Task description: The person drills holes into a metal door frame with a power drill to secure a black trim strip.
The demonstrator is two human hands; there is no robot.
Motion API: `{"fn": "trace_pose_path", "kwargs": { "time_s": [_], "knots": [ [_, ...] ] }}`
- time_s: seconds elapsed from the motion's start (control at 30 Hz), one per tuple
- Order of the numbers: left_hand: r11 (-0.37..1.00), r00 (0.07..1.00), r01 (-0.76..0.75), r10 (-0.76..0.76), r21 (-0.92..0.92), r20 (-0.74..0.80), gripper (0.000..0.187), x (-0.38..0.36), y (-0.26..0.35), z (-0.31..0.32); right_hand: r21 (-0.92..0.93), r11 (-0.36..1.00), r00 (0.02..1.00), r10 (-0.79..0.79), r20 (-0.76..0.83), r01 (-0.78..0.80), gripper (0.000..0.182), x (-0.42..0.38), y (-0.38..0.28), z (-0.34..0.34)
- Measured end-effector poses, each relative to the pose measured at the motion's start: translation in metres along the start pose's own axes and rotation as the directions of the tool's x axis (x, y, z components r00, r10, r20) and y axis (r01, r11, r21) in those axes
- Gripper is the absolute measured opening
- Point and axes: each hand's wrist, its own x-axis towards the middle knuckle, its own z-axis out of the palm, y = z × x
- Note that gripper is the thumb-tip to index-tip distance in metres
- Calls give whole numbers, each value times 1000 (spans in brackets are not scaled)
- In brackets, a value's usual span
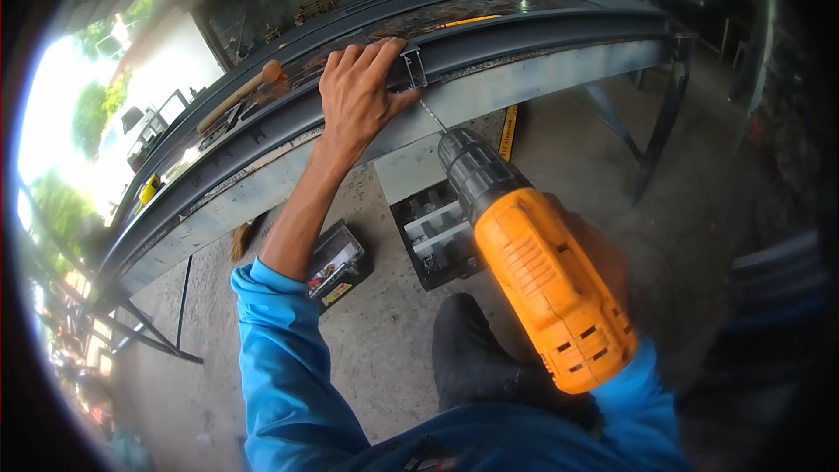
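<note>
Drill (555, 293) fills my right hand (605, 249), which is mostly hidden tbh; left hand (360, 94) pinches the metal bracket (418, 70) on the beam (533, 31), I guess to steady it.

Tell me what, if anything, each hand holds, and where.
The right hand holds the drill, apparently by its hidden handle. The left hand rests on the dark beam; whether it grips the small metal piece is unclear.

1. You stood in a workshop, open to daylight at far left.
2. Before you, a long metal bench (559, 79) bore a mallet (236, 101) at left.
3. Your orange drill (552, 288) and an open toolbox (350, 287) on the concrete floor (389, 341) also showed it.
</note>
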Motion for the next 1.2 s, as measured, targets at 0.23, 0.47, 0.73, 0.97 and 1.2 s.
{"fn": "trace_pose_path", "kwargs": {
  "time_s": [0.23, 0.47, 0.73, 0.97, 1.2],
  "knots": [
    [754, 709, 637, -491, -162, 506, 79, 33, -79, -50, -12, 996, 996, 83, -41, -84, 59, -14, 15, -1],
    [800, 677, 487, -599, 349, 427, 72, 12, -130, -23, 302, 951, 986, 110, -127, -67, 23, -4, 60, 39],
    [880, 887, 451, -424, -148, 185, 83, 13, -30, -31, 197, 980, 989, 9, -146, 20, 23, 12, 67, 50],
    [975, 986, 156, -163, 156, 35, 99, 0, -2, -10, 204, 979, 991, 42, -127, -15, 24, 7, 79, 59],
    [955, 973, 221, -231, 200, 26, 95, -2, -5, 1, 245, 969, 991, 68, -113, -39, 23, 4, 83, 61]
  ]
}}
